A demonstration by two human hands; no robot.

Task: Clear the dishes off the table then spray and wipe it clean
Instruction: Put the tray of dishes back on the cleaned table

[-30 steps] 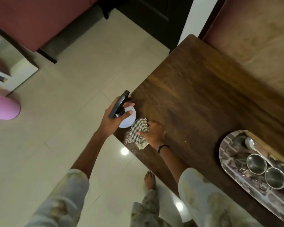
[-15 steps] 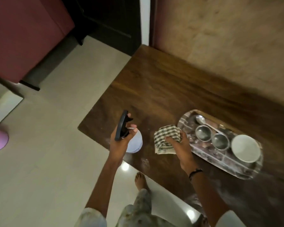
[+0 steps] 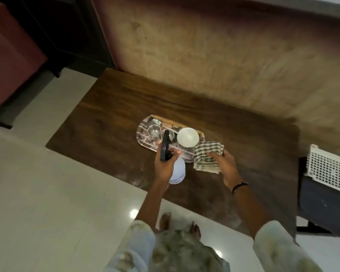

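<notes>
1. Worktop (image 3: 110, 122): dark wood, far edge against the wall.
2. Tray (image 3: 143, 141): metal, mid-worktop, holds white bowl (image 3: 187, 136), two steel cups (image 3: 154, 130), spoon (image 3: 156, 121).
3. Checked cloth (image 3: 206, 154): at tray's right end, pinched by right hand (image 3: 227, 165).
4. Spray bottle (image 3: 177, 171): near front edge, left hand (image 3: 162, 166) wrapped round its neck.
</notes>
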